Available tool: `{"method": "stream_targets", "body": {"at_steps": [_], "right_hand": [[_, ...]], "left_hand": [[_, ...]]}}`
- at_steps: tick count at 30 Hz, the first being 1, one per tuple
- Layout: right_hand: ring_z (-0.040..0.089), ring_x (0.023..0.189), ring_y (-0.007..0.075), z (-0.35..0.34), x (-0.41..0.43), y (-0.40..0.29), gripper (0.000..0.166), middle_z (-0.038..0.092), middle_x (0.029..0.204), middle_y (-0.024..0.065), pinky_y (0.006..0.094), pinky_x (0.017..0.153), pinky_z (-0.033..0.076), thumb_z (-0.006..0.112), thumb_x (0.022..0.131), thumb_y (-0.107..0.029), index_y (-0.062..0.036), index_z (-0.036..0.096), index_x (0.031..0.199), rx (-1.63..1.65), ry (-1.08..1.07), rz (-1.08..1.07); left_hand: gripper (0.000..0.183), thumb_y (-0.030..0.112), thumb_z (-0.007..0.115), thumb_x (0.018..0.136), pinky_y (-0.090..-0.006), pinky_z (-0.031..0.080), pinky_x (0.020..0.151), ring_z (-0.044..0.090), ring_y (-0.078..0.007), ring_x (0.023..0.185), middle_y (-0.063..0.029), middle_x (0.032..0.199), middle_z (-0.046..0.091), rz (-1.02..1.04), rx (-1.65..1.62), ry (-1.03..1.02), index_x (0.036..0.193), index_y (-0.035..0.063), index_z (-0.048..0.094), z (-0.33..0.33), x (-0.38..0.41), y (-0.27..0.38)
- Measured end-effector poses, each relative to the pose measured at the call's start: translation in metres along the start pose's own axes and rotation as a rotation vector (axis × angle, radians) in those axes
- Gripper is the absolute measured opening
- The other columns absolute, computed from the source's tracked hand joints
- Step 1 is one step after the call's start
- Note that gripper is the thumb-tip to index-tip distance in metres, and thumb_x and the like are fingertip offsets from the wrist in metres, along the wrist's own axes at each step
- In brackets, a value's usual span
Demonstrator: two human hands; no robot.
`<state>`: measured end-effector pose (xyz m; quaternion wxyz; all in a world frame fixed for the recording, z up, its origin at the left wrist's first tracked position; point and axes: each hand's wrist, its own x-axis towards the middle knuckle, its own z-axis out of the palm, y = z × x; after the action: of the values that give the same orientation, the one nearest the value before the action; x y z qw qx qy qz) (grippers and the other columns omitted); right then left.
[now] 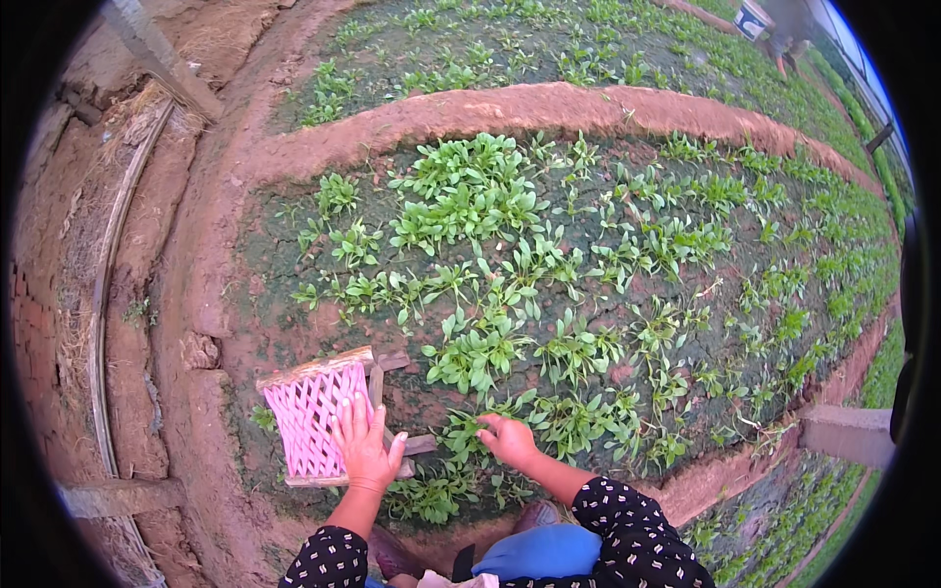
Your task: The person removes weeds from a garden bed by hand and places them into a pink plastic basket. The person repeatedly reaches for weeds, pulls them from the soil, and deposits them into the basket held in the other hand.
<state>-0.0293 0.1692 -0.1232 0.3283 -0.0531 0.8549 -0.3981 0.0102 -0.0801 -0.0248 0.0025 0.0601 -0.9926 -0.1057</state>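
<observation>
A small wooden stool [315, 419] with a seat of woven pink strapping lies tipped over on the soil, its legs [412, 445] pointing right. My left hand [365, 445] lies flat against the strapping, fingers spread and the thumb near the frame's edge. Just right of the stool, my right hand [509, 439] is at a clump of leafy green seedlings [464, 434], with its fingers curled. Whether leaves are between those fingers is hidden from this angle. Denser seedlings [474, 353] grow directly beyond that hand.
A raised earth ridge [559, 106] bounds the bed at the far side. Concrete posts [845, 434] stand right and left. My boots [393, 551] are at the near edge. A wooden pole [110, 272] lies at left. Another person [790, 29] bends near a white bucket [751, 20].
</observation>
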Motion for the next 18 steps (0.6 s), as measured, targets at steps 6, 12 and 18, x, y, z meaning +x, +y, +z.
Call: {"method": "stream_targets", "body": {"at_steps": [6,12,18], "right_hand": [[0.065,0.072,0.0285,0.0054,0.0,0.0006,0.035,0.067,0.076,0.0103,0.0392,0.066,0.051,0.061,0.084,-0.035,-0.0171,0.062,0.115,0.012,0.038,-0.062],[0.066,0.071,0.0265,0.01,-0.0033,0.0009,0.037,0.067,0.077,0.0094,0.0367,0.065,0.051,0.062,0.084,-0.036,-0.0167,0.063,0.115,0.003,0.037,-0.069],[0.065,0.071,0.0288,0.0081,-0.0027,0.0004,0.035,0.066,0.077,0.01,0.0395,0.065,0.051,0.061,0.084,-0.035,-0.016,0.063,0.114,0.002,0.005,-0.058]], "left_hand": [[0.057,0.041,0.066,0.076,-0.0567,0.013,0.11,0.026,-0.0393,0.136,-0.0195,0.147,0.032,-0.006,0.004,0.0,0.122,0.0087,0.057,-0.0005,0.0002,0.0003],[0.056,0.043,0.065,0.077,-0.0566,0.014,0.11,0.026,-0.0384,0.136,-0.0187,0.147,0.033,-0.008,0.004,0.014,0.121,0.0089,0.058,0.0002,-0.0001,-0.0006],[0.056,0.042,0.065,0.076,-0.0558,0.015,0.11,0.028,-0.0383,0.135,-0.0184,0.147,0.034,-0.018,0.01,0.004,0.121,0.0088,0.058,-0.0037,0.0014,0.0035]]}}
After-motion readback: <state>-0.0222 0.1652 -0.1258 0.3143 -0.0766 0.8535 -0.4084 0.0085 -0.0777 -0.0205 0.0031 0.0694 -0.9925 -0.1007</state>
